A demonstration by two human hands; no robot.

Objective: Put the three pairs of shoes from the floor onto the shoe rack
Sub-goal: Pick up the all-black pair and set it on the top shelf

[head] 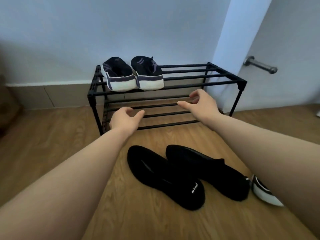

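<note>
Two bare hands reach toward a black shoe rack (225, 82) against the wall; the left hand (123, 120) and right hand (200, 105) are empty, fingers loosely spread. One dark pair with white soles (133, 75) sits on the top tier; a black pair (183, 174) lies on the wooden floor (52, 135); a white-soled shoe (263, 193) shows beside it.

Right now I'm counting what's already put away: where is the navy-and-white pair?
In the head view, the navy-and-white pair sits side by side on the left end of the shoe rack top tier, heels toward the camera.
</note>
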